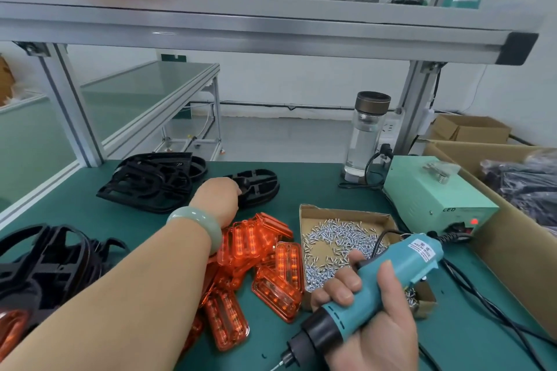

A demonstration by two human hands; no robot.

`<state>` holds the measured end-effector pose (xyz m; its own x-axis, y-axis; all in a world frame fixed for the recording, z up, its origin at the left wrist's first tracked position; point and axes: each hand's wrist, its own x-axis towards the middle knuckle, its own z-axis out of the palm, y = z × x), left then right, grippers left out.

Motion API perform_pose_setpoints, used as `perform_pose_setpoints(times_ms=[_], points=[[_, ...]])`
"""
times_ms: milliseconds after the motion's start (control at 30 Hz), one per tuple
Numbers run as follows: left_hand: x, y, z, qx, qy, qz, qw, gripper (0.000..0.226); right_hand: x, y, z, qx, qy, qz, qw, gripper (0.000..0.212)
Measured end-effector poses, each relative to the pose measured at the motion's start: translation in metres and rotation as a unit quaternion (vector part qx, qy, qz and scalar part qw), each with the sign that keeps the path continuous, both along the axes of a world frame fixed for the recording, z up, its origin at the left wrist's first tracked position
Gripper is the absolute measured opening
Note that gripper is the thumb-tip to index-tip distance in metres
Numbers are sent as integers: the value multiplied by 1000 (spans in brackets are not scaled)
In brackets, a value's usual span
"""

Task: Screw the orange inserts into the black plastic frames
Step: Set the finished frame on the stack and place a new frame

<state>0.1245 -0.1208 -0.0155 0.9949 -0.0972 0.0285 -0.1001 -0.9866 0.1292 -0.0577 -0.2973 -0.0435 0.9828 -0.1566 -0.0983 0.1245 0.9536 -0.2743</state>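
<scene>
My left hand (pixel 217 199) reaches across the green bench and grips a black plastic frame (pixel 259 187) lying at the back centre. Beside it lies a stack of black frames (pixel 147 184). A pile of orange inserts (pixel 262 268) lies under my left forearm. My right hand (pixel 373 316) grips a teal electric screwdriver (pixel 379 283), its bit pointing down to the left near the front edge. A cardboard tray of silver screws (pixel 340 241) sits right of the inserts. More black frames (pixel 45 262) lie at the left, one with an orange insert (pixel 9 328) in it.
A pale green power supply box (pixel 434 193) stands at the right, its cables trailing over the mat. A clear water bottle (pixel 364 135) stands at the back. Cardboard boxes (pixel 494 220) line the right edge. An aluminium shelf (pixel 271 27) hangs overhead.
</scene>
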Motion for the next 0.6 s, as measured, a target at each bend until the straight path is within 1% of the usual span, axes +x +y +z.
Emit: perform_pose_setpoints(times_ms=[133,267,300,400,500,600], points=[[-24,0,16,-82,-63,9,995,39,-2,-2,-2,-1,-7,7,1000,72],[-58,-5,34,-130,-115,16,985,38,-5,-3,-2,-13,-14,20,1000,59],[-66,-5,38,-144,-128,13,981,38,-6,-4,-1,-14,-14,21,1000,54],[-95,-2,47,-177,-156,10,972,38,-7,-8,1,-23,-8,8,1000,26],[-126,3,47,-180,-175,3,968,39,-8,-12,3,-27,-5,-16,999,23],[-158,8,38,-182,-173,-11,968,40,-9,-14,4,-21,-5,-31,999,24]])
